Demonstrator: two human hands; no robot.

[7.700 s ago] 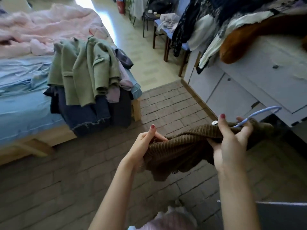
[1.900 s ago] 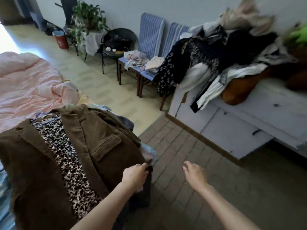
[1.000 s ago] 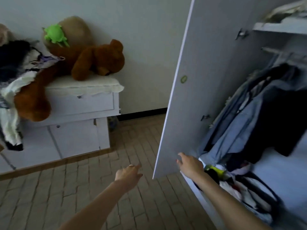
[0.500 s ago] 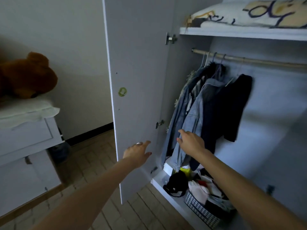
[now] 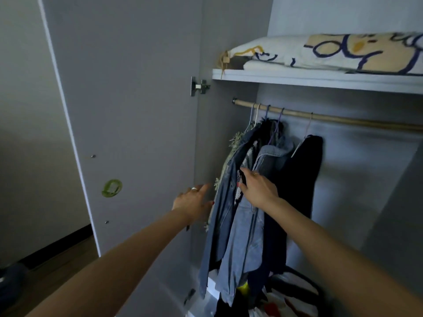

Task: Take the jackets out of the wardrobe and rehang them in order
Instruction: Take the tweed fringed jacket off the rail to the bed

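— From the head camera: where are the jackets?

— Bunched at the left end of the wardrobe rail. Her right hand lies with relaxed fingers on the light denim jacket, gripping nothing; her left hand reaches open beside the darker denim jacket

— Awkward to lift?

— Soft, weighty denim, I'd guess; better taken by the hanger hooks

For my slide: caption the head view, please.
Both hands reach into the open wardrobe toward jackets on the rail.
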